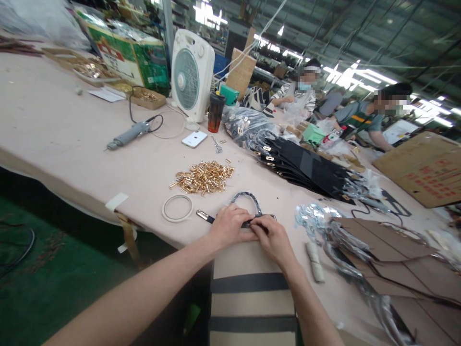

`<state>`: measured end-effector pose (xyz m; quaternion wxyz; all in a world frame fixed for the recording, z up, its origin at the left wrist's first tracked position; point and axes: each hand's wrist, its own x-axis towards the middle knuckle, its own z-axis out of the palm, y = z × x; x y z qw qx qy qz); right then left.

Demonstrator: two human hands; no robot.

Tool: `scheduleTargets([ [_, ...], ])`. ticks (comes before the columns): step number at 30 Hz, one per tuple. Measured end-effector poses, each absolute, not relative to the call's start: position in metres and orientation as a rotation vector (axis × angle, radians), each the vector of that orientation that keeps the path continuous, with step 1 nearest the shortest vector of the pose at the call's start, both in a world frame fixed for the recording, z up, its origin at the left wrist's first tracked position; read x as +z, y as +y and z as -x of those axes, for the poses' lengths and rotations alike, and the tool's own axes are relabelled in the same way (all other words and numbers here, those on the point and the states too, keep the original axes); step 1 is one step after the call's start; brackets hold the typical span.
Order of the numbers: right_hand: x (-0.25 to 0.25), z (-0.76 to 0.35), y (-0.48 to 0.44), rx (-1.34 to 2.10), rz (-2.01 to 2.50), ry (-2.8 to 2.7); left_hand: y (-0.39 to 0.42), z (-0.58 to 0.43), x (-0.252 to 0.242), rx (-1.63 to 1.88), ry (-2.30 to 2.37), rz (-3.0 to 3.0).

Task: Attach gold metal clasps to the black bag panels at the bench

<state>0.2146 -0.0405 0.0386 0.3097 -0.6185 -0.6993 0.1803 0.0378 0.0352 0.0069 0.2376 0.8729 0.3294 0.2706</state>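
My left hand (229, 225) and my right hand (274, 239) press together on the top edge of a beige bag with black stripes (251, 288) that hangs over the table's near edge. Both hands pinch a small dark fitting at the base of the bag's plastic-wrapped handle (248, 197), which loops up just beyond my fingers. A dark tool with a metal tip (205, 216) lies beside my left hand. Further left rests a white tape ring (177, 208). A heap of small gold metal parts (203, 177) sits beyond the handle.
A stack of black bags (309, 168) and brown bag pieces with wrapped handles (370, 245) lie to the right. An electric screwdriver (129, 135), a phone (194, 139), a cup (215, 112) and a white fan (190, 72) stand further back. Two people work at the far end.
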Motion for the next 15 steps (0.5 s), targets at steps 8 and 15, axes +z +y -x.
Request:
scheduleTargets([
  [8,0.040,-0.217,-0.023,0.520,1.846,-1.789,0.034,-0.037,0.011,0.737,0.905,-2.402],
  [15,0.041,-0.214,-0.013,0.597,1.940,-1.708,0.034,-0.038,0.012,0.704,0.979,-2.410],
])
